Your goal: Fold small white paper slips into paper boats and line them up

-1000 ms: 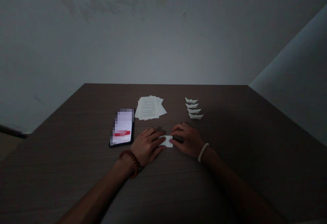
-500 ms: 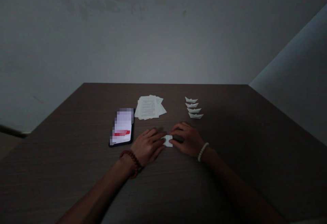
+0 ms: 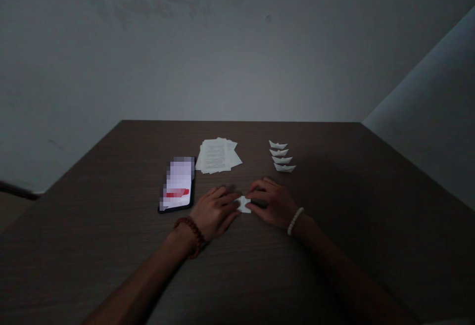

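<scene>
A small white piece of folded paper (image 3: 244, 207) lies on the table in front of me. My left hand (image 3: 215, 212) has its fingertips on the paper's left edge, thumb below and fingers above. From the other side, my right hand (image 3: 275, 203) grips the right edge between curled fingers and thumb. Fingertips of both hands cover parts of the paper, so its full outline is hidden. Beyond my right hand stand several white paper boats (image 3: 282, 160) in a column.
On the dark wooden table (image 3: 237, 275), a stack of printed paper sheets (image 3: 215, 157) lies behind my left hand. A phone (image 3: 178, 182) with a lit screen rests to the left. A pale wall (image 3: 237, 68) rises behind the table's far edge.
My right fingertips have shifted slightly at the paper's upper right corner. The left hand and everything else look the same.
</scene>
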Available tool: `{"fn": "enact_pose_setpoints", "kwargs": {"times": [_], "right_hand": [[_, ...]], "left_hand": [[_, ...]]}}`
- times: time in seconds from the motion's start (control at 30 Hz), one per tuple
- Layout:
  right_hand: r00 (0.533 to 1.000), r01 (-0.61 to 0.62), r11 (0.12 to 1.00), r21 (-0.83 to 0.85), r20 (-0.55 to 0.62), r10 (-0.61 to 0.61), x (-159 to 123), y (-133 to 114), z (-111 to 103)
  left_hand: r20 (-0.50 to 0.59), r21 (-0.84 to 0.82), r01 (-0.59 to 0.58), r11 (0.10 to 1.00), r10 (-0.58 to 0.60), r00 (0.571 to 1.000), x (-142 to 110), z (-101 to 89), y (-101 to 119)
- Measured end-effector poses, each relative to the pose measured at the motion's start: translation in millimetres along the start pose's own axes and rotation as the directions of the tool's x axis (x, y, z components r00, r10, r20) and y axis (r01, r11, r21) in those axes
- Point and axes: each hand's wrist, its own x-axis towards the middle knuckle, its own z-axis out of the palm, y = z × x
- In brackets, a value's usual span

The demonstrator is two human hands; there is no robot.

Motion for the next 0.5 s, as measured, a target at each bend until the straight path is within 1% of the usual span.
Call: {"fn": "enact_pose_setpoints", "kwargs": {"times": [0.3,0.5], "right_hand": [[1.000,0.000,1.000,-0.012,0.026,0.000,1.1,-3.1,-3.1],[0.999,0.000,1.000,-0.015,0.034,0.000,0.8,-2.8,-2.5]], "left_hand": [[0.006,-0.018,0.005,1.000,-0.005,1.000,0.5,-2.2,0.4],[-0.001,-0.099,0.030,0.995,-0.031,1.000,-1.1,1.3,-3.5]]}}
